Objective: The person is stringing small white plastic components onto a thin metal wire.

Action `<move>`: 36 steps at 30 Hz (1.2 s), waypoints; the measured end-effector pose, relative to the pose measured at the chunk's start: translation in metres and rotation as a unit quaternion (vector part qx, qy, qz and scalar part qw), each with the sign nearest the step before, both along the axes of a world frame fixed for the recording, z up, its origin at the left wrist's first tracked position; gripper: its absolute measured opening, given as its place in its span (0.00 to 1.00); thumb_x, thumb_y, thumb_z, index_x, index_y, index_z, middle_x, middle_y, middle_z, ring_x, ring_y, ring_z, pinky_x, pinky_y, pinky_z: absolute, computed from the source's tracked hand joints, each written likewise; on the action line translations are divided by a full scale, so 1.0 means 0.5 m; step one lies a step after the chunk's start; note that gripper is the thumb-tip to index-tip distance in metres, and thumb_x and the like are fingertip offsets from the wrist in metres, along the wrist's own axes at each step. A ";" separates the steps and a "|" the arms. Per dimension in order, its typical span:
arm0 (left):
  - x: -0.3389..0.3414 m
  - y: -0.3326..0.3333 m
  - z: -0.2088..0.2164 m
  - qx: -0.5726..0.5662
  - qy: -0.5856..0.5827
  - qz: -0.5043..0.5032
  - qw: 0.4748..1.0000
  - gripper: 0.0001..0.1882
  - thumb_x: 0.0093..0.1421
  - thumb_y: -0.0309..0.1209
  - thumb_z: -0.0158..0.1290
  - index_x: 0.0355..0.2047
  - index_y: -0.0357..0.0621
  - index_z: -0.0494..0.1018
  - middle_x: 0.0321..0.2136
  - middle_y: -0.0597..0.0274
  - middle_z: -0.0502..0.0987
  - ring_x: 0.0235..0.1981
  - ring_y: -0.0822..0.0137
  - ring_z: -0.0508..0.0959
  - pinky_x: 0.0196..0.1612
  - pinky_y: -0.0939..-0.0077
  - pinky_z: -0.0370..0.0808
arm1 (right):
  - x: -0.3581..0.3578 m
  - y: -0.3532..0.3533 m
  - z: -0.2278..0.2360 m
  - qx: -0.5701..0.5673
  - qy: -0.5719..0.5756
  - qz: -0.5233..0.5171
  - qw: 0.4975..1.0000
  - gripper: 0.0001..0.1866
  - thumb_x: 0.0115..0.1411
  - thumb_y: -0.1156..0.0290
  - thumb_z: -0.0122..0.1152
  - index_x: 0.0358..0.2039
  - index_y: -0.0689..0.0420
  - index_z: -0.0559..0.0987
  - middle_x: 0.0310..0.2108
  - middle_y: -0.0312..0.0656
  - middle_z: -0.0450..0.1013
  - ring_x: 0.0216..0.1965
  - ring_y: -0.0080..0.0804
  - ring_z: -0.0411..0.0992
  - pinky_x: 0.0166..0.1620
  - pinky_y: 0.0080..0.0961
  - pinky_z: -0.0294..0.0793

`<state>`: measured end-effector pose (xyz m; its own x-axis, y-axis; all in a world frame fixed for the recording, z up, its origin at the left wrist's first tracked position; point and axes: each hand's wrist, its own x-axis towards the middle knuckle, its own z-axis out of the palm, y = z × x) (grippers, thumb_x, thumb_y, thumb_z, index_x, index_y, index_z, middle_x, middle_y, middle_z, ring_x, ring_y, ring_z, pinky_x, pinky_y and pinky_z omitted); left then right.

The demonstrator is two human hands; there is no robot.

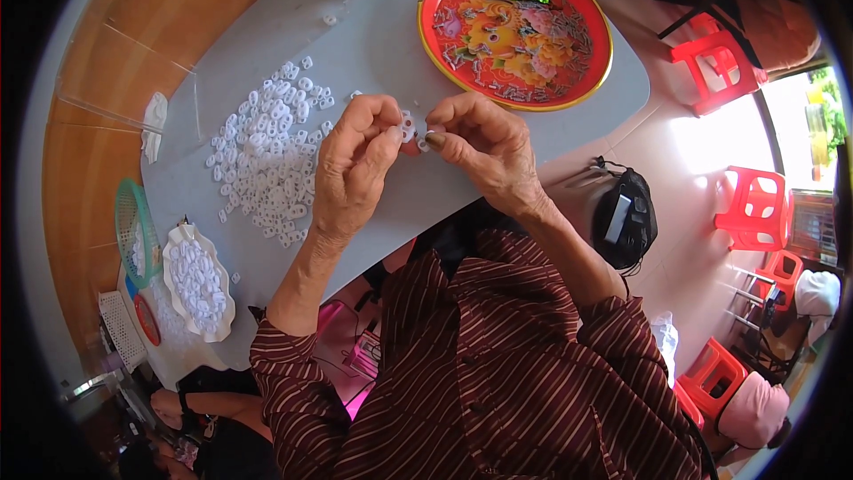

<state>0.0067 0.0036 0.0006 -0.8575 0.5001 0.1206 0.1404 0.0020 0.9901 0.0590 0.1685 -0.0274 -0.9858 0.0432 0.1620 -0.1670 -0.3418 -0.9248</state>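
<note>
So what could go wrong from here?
The small white piece in the left hand is held only by a pinch, so it might slip; if it fell among the loose white pieces, it could be hard to pick out.

The right hand appears close to the red tray; a knock might scatter the small bits lying in it.
</note>
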 end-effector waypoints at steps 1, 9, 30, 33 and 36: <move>0.001 0.000 0.000 -0.003 0.002 0.003 1.000 0.05 0.61 0.24 0.44 0.37 0.37 0.65 0.28 0.67 0.70 0.29 0.79 0.70 0.33 0.85 0.67 | 0.000 -0.001 0.000 0.005 -0.003 -0.002 1.000 0.08 0.58 0.80 0.57 0.39 0.64 0.72 0.33 0.34 0.71 0.35 0.17 0.69 0.40 0.16 0.70; 0.003 0.004 0.000 -0.042 0.045 0.012 0.998 0.05 0.60 0.23 0.44 0.37 0.38 0.65 0.27 0.67 0.69 0.27 0.78 0.71 0.31 0.84 0.68 | 0.000 -0.003 -0.005 0.019 0.006 -0.011 1.000 0.08 0.57 0.81 0.57 0.39 0.64 0.72 0.33 0.34 0.71 0.35 0.18 0.70 0.40 0.16 0.71; 0.018 0.026 -0.009 -0.118 0.110 0.067 0.985 0.08 0.63 0.30 0.42 0.30 0.37 0.65 0.16 0.60 0.60 0.17 0.72 0.59 0.21 0.74 0.61 | -0.002 -0.009 -0.009 0.044 -0.001 -0.038 0.998 0.14 0.56 0.78 0.59 0.43 0.63 0.71 0.32 0.36 0.71 0.33 0.20 0.69 0.39 0.19 0.71; 0.007 0.016 -0.007 -0.145 0.082 0.065 0.984 0.08 0.61 0.28 0.42 0.28 0.36 0.64 0.15 0.60 0.58 0.17 0.72 0.58 0.21 0.74 0.61 | -0.003 -0.009 -0.005 0.124 0.019 -0.047 0.991 0.17 0.53 0.79 0.61 0.45 0.63 0.71 0.30 0.36 0.70 0.32 0.21 0.69 0.38 0.19 0.71; 0.002 0.011 -0.017 -0.136 0.121 0.033 0.983 0.08 0.61 0.29 0.42 0.28 0.36 0.63 0.16 0.60 0.58 0.18 0.73 0.57 0.20 0.74 0.60 | -0.002 -0.009 0.003 0.181 0.042 -0.045 0.981 0.19 0.50 0.79 0.63 0.44 0.62 0.72 0.29 0.36 0.70 0.30 0.21 0.69 0.36 0.19 0.71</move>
